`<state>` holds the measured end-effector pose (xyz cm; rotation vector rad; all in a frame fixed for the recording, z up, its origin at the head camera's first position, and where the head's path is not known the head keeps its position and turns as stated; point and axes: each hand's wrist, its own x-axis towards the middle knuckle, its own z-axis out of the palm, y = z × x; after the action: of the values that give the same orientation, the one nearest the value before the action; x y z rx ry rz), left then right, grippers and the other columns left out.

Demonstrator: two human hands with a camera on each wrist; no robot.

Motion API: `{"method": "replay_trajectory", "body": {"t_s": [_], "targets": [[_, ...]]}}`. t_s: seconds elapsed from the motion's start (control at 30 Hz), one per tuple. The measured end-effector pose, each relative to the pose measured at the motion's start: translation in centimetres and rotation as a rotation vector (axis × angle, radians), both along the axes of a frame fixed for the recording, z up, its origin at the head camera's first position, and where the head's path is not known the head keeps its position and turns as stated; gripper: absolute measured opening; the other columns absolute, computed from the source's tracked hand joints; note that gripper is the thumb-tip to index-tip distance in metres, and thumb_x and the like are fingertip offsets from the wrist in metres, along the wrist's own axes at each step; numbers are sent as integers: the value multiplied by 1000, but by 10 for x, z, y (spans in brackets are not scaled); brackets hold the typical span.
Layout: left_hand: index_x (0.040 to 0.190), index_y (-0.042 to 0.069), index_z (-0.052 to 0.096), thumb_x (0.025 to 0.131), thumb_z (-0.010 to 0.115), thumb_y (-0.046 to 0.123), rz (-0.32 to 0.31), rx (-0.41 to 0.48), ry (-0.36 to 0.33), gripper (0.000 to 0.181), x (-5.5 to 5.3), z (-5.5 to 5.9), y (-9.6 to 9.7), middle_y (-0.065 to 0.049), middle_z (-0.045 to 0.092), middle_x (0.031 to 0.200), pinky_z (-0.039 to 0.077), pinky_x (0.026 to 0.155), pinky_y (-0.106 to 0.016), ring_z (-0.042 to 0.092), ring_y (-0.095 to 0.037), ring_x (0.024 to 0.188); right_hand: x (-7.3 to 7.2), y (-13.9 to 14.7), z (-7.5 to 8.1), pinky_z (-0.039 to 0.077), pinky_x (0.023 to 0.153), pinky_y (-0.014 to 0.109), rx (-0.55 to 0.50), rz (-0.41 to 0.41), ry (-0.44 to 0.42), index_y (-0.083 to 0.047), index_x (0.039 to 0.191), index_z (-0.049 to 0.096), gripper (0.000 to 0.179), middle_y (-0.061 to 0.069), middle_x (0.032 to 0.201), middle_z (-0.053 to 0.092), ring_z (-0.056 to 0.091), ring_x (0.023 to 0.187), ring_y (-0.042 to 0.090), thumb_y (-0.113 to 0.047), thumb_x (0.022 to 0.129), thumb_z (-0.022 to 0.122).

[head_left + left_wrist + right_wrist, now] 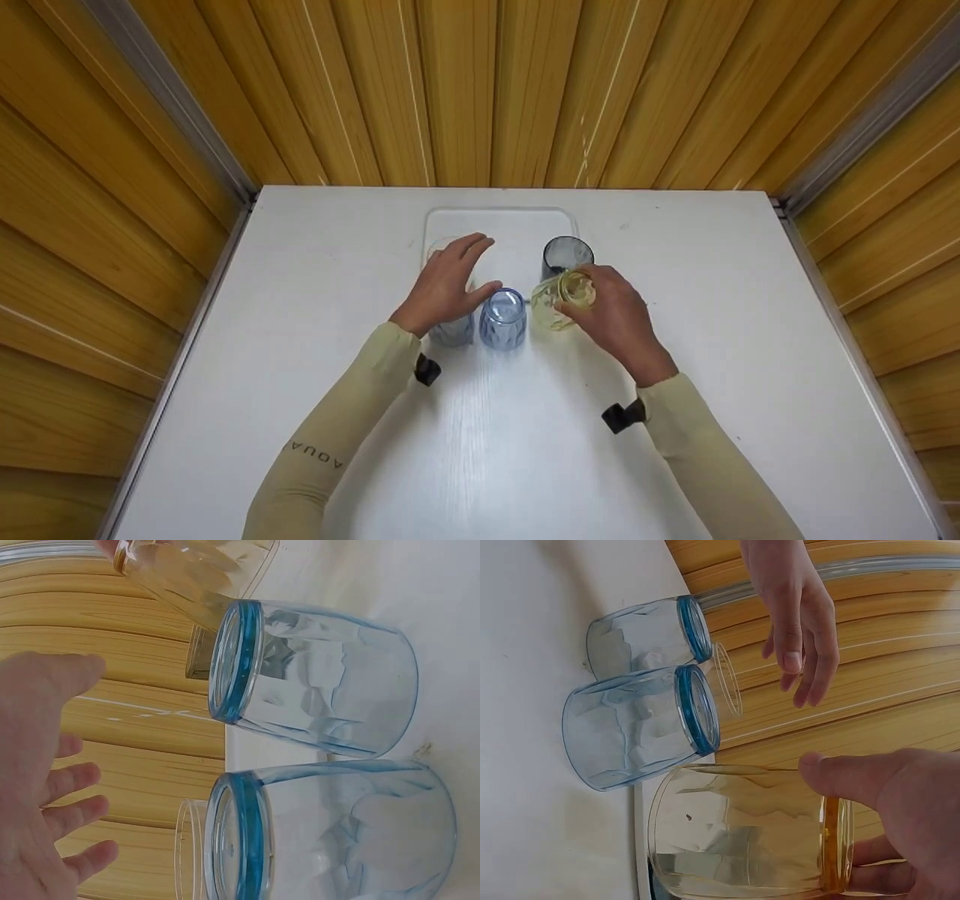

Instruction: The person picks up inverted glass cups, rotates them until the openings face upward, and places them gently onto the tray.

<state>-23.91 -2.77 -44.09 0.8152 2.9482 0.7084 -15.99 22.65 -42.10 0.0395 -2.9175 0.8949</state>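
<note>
My right hand (619, 315) grips a yellow faceted glass (550, 306) by its thick base, thumb on one side and fingers on the other. The glass is mouth down, slightly tilted, and appears raised off the table in the left wrist view. My left hand (442, 289) holds nothing; its fingers are spread above a blue glass (452, 334). Beside that stands another blue glass (503, 322), close to the left thumb. Both blue glasses rest upside down on the white table. A dark grey glass (568, 251) stands behind the yellow one, partly hidden by it.
A pale tray (499, 212) with rounded corners lies behind the glasses. A clear glass (187, 840) stands beyond the left blue glass, mostly hidden by my left hand in the head view. Wood-slat walls (457, 90) enclose the white table (337, 217) at the back and sides.
</note>
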Motion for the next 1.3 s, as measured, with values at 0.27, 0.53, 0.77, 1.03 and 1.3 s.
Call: {"method": "replay_trajectory", "body": {"t_s": [0.27,0.53,0.77,1.03,1.3], "targets": [[150,24,33,86,63,57,-36,46,-6,77,1,-1,0,0,33,155,29,118,-44,33,-20,143,0,2,-1,49,94,51,-12,-3,58,-2,130,53,64,18,126,57,59,114,35,-34,80,78],[150,27,32,83,65,59,-35,54,-24,81,2,-2,2,1,32,155,31,117,-45,34,-21,143,0,1,-1,49,94,50,-12,-7,75,0,131,51,67,19,124,57,58,112,34,-38,81,76],[150,30,29,79,65,65,-49,59,-42,87,3,-2,1,3,29,157,31,117,-44,32,-20,144,1,1,0,51,96,48,-22,-18,73,-1,132,50,68,17,123,56,58,112,31,-40,82,75],[150,29,30,77,65,67,-73,78,-31,90,2,-3,1,2,30,157,32,116,-45,32,-20,144,1,1,-2,52,92,47,-38,-38,101,-3,130,51,67,17,121,57,59,109,32,-42,81,75],[151,30,29,78,67,64,-94,92,-11,88,2,-6,1,2,31,156,32,117,-43,33,-19,143,3,0,-5,56,82,42,-92,-65,109,-4,132,51,72,14,119,58,59,104,28,-49,81,73]]}}
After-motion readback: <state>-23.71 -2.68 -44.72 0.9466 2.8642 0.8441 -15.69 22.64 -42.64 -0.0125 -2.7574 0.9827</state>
